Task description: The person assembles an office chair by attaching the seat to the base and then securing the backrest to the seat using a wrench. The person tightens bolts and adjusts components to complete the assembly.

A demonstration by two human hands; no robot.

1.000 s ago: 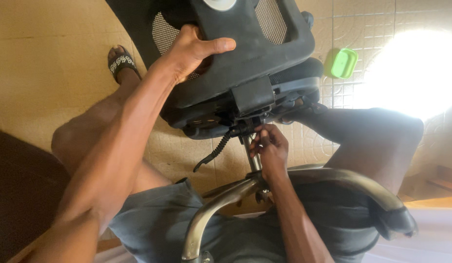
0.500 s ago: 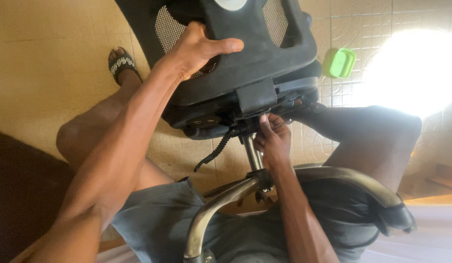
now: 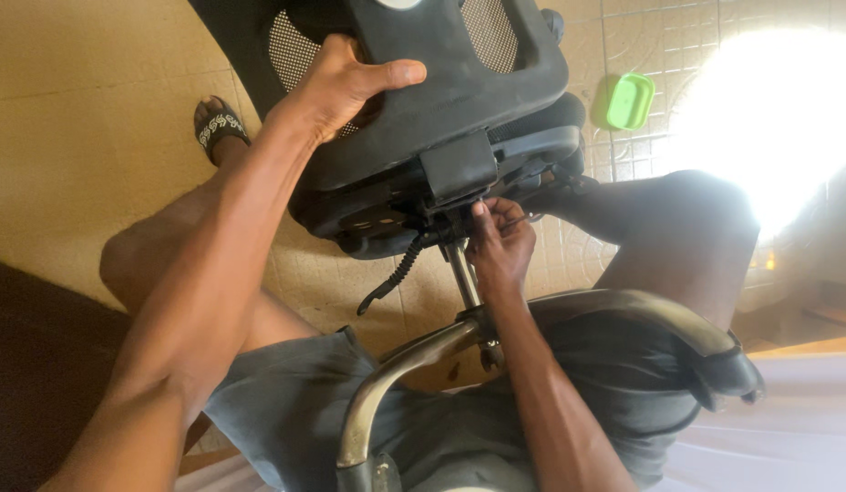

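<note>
Two bare hands at work on one overturned black office chair (image 3: 441,100), held across the person's lap above a tan tiled floor (image 3: 86,109).

Left hand (image 3: 350,82): closed over the edge of the chair's moulded plastic frame, thumb on top, fingers wrapped under beside the mesh panel (image 3: 291,50); it steadies the chair.

Below that grip: a coiled black cable (image 3: 396,273) hangs loose from the seat mechanism (image 3: 377,214).

Right hand (image 3: 500,246): fingertips pinched at the junction where the metal gas-lift column (image 3: 462,273) enters the mechanism; whether they hold a small fitting or only press on it cannot be told.

Below the right wrist: chrome base arm (image 3: 396,374) and a padded armrest (image 3: 660,328).

Beyond the right hand: green lidded container (image 3: 626,100) on the floor.

Step in hand, by judgement: working the column joint under the seat. The next move likely calls for a firm brace from the left hand while the right fingers turn or pull at the joint.
</note>
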